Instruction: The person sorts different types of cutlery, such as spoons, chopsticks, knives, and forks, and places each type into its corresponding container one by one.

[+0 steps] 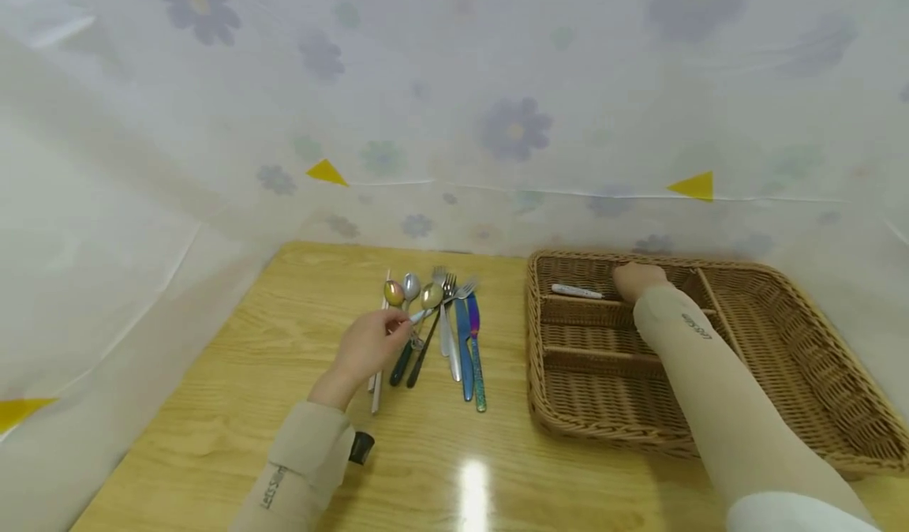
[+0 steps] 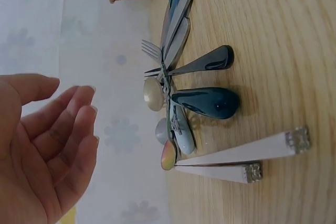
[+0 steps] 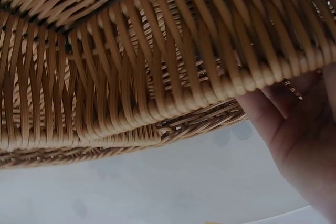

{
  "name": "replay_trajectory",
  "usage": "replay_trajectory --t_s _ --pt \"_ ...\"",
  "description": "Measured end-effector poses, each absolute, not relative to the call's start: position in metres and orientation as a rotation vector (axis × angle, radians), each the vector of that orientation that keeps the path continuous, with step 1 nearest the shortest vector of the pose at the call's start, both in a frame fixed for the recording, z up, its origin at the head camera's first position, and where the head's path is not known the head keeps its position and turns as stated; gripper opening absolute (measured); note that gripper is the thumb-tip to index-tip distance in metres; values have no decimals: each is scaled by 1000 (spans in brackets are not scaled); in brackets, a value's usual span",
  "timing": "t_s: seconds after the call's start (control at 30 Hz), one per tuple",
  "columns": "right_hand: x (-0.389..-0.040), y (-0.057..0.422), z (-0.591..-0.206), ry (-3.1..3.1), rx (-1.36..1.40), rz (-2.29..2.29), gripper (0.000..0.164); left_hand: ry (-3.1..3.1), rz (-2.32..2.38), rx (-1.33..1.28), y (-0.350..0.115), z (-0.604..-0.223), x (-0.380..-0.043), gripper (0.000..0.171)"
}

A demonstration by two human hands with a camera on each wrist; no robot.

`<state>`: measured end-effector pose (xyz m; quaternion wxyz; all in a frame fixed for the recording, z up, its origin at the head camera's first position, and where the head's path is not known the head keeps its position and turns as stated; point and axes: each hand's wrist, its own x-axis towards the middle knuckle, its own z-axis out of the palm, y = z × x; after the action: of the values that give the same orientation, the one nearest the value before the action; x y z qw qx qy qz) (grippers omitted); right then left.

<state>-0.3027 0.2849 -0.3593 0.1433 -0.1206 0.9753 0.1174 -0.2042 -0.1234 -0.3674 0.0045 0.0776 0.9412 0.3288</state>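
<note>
My left hand (image 1: 372,342) hovers over a group of cutlery, its fingers loosely bent with nothing between them in the left wrist view. Beneath and beside it lie a spoon with a light blue handle (image 2: 184,137), a dark green handle (image 2: 207,102), a black-handled fork (image 2: 207,61) and white chopsticks (image 2: 241,149). My right hand (image 1: 639,281) reaches into the back compartment of the wicker basket (image 1: 534,358). A white patterned handle (image 1: 577,290) lies just left of it. The divider (image 3: 173,87) hides the right fingertips, so I cannot tell whether they hold anything.
Several forks (image 1: 465,289), a blue knife (image 1: 465,350) and a rainbow knife (image 1: 476,358) lie right of my left hand. Dividers split the basket into compartments. A flowered sheet (image 1: 426,82) rises behind the wooden table (image 1: 234,366).
</note>
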Motion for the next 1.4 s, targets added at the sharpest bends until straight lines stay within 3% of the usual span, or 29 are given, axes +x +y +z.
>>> replay_trajectory --t_s 0.23,0.53,0.67,0.83,1.4 --pt "-299 284 -356 2818 -357 328 7 2948 998 29 -131 -370 -208 27" --pt "-286 296 -331 2874 -347 251 17 2875 767 -35 -121 -373 -236 25" --pt "-280 293 -320 2874 -322 178 19 2866 624 -47 -112 -378 -250 32" --pt "-274 287 -316 2889 -331 233 19 2901 455 -124 -107 -385 -264 25" --pt "-259 273 -311 2920 -365 234 18 2939 387 -160 -97 -398 -274 68"
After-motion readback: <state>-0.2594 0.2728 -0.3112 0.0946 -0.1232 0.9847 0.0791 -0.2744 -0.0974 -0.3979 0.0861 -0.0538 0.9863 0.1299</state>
